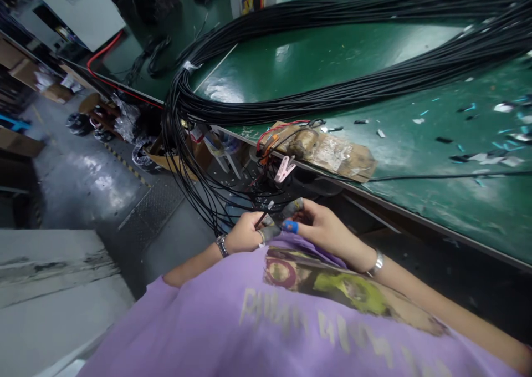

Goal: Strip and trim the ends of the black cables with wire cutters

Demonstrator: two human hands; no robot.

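So the thing being worked on is a thin dark piece (261, 220), looks like a cable end, and it's in the left hand (241, 234), low in front of the counter edge, just above the purple shirt (199, 321). Left grip is pinching it; the right hand (332, 233) is right beside it with fingers curled, but can't tell if that grip has hold of anything. One blue wrap (290, 226) on the right thumb, grey coverings on some fingertips, one metal watch (221, 245) on the left wrist, one shiny bracelet (376, 264) on the right. Loose black cables (199, 188) hang off the counter beside the left hand, too tangled to count. What's kinda in the way: one pink clothespin (285, 169) at the edge, a clump of red and orange wires (269, 143), and one rough, scuffed wooden board (361, 163) with a lumpy brown blob. Behind that, one huge loop of smooth black cable (270, 111) sprawls over the glossy green counter (270, 72), one single black cable (449, 176) runs off right, and black, white and blue scraps (502, 158) litter that side. Farther left: one white metal box (81, 11), one red cord (100, 52), and cardboard boxes on a shiny grey floor (91, 166).
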